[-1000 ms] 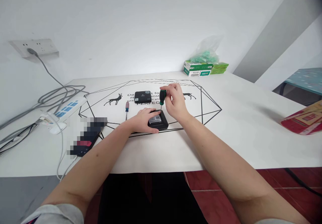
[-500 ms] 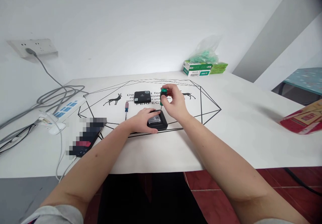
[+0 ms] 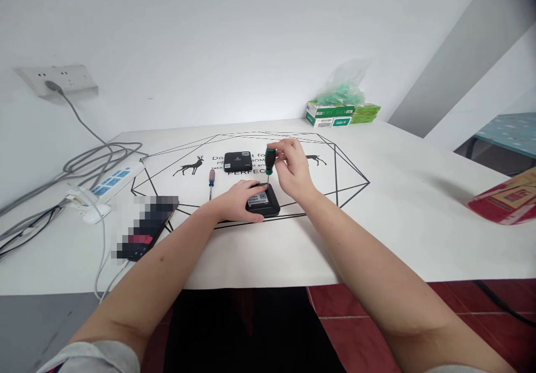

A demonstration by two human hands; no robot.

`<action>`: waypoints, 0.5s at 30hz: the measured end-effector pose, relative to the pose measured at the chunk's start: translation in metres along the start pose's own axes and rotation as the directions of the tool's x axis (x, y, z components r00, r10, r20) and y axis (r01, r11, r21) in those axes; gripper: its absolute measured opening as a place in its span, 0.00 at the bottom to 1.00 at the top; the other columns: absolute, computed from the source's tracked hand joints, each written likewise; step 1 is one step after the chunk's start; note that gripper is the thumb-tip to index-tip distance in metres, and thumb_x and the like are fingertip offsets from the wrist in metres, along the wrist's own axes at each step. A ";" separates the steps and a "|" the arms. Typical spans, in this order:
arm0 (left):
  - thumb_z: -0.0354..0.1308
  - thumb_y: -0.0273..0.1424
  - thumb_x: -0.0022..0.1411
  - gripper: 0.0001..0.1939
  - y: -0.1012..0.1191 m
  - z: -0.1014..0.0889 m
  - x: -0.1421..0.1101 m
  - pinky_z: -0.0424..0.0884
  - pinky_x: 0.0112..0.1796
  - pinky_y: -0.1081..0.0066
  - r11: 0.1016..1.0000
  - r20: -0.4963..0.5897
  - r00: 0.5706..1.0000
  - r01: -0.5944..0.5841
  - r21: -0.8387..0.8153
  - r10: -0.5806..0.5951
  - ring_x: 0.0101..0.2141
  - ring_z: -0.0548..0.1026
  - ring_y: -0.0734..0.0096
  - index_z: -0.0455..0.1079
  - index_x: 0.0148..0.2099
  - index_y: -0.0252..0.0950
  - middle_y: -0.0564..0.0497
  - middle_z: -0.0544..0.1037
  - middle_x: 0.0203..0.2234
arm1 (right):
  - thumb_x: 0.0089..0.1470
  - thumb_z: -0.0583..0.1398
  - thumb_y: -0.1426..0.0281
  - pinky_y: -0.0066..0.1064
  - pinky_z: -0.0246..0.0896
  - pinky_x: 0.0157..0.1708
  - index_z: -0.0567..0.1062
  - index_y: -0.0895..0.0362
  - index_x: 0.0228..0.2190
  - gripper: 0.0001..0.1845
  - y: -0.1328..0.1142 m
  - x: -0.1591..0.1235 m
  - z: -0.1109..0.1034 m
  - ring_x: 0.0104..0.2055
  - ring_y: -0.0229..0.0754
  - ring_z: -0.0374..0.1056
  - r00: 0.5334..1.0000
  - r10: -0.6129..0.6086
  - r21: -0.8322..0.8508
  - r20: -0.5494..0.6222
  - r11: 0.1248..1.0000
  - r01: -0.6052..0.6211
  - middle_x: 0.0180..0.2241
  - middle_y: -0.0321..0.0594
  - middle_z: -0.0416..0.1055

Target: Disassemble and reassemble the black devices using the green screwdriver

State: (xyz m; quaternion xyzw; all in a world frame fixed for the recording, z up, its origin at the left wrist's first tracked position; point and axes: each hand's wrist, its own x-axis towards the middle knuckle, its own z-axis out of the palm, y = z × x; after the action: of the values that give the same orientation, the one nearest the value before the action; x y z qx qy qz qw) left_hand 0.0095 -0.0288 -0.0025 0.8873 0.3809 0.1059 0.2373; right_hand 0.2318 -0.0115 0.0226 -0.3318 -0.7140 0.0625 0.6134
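Note:
A flat black plastic case (image 3: 273, 201) with a white label lies on the table in front of me. My left hand (image 3: 237, 201) steadies it, fingers across the top and thumb along the near edge. A screwdriver (image 3: 270, 162) with a green and black handle stands almost upright, its tip at the far edge of the case beside my left fingertips. The fingers of my right hand (image 3: 294, 169) are curled at the upper part of that handle. Exactly where the tip sits is too small to tell.
Behind the case lies a black square cover (image 3: 238, 162). Left of it is a second screwdriver (image 3: 211, 177). A phone (image 3: 148, 230), a power strip (image 3: 119, 178) and cables are at the left. Green boxes (image 3: 330, 113) stand at the back, a red package (image 3: 502, 202) at the right.
My right thumb has come away from the front of the screwdriver handle, so more of the handle shows. The left hand and the case have stayed put.

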 end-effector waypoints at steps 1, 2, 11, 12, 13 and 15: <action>0.72 0.53 0.57 0.51 0.000 0.000 0.000 0.55 0.72 0.38 1.000 0.000 1.000 -0.005 0.001 0.005 0.75 0.55 0.34 0.61 0.78 0.47 0.41 0.58 0.77 | 0.63 0.56 0.74 0.48 0.77 0.47 0.76 0.48 0.49 0.16 -0.001 0.000 0.000 0.47 0.48 0.71 1.000 0.016 0.014 0.008 1.000 -0.016 0.47 0.44 0.69; 0.72 0.53 0.57 0.51 0.000 0.000 0.000 0.55 0.72 0.38 1.000 0.000 1.000 -0.009 0.002 0.009 0.75 0.55 0.34 0.61 0.78 0.47 0.41 0.58 0.77 | 0.63 0.59 0.71 0.48 0.77 0.47 0.75 0.48 0.49 0.14 -0.001 0.000 0.001 0.47 0.48 0.72 0.999 0.035 0.021 0.017 0.999 -0.035 0.48 0.44 0.69; 0.71 0.53 0.58 0.52 0.006 -0.003 -0.001 0.54 0.72 0.40 1.000 0.024 1.000 0.001 0.004 -0.001 0.75 0.54 0.34 0.60 0.79 0.44 0.39 0.57 0.77 | 0.57 0.65 0.69 0.49 0.78 0.48 0.70 0.49 0.51 0.20 0.001 -0.002 0.002 0.48 0.48 0.72 0.996 0.084 -0.074 -0.019 0.994 -0.085 0.49 0.44 0.73; 0.71 0.53 0.58 0.52 0.006 -0.003 -0.001 0.54 0.72 0.40 1.000 0.023 1.000 -0.001 0.005 0.001 0.75 0.54 0.34 0.60 0.79 0.44 0.39 0.58 0.77 | 0.58 0.63 0.70 0.49 0.78 0.49 0.70 0.48 0.53 0.22 0.001 -0.002 0.001 0.49 0.49 0.73 0.997 0.076 -0.074 -0.012 0.994 -0.076 0.51 0.45 0.74; 0.71 0.53 0.58 0.52 0.006 -0.003 -0.001 0.54 0.72 0.40 1.000 0.024 1.000 -0.003 0.007 0.003 0.75 0.54 0.34 0.60 0.79 0.44 0.39 0.58 0.77 | 0.58 0.61 0.71 0.49 0.78 0.49 0.70 0.48 0.55 0.23 0.000 -0.002 0.001 0.50 0.50 0.73 0.998 0.068 -0.067 0.000 0.995 -0.068 0.52 0.46 0.75; 0.71 0.54 0.58 0.52 0.005 -0.003 0.000 0.54 0.73 0.39 1.000 0.029 1.000 -0.002 0.012 0.002 0.75 0.54 0.35 0.59 0.79 0.45 0.39 0.57 0.77 | 0.59 0.57 0.73 0.51 0.78 0.51 0.71 0.48 0.57 0.25 0.000 -0.001 0.000 0.52 0.51 0.74 0.998 0.048 -0.048 0.033 0.998 -0.047 0.53 0.47 0.76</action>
State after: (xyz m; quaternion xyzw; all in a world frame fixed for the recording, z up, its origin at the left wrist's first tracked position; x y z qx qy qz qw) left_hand 0.0115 -0.0308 0.0021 0.8906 0.3774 0.0910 0.2371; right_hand 0.2319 -0.0125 0.0215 -0.3619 -0.7176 0.0661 0.5914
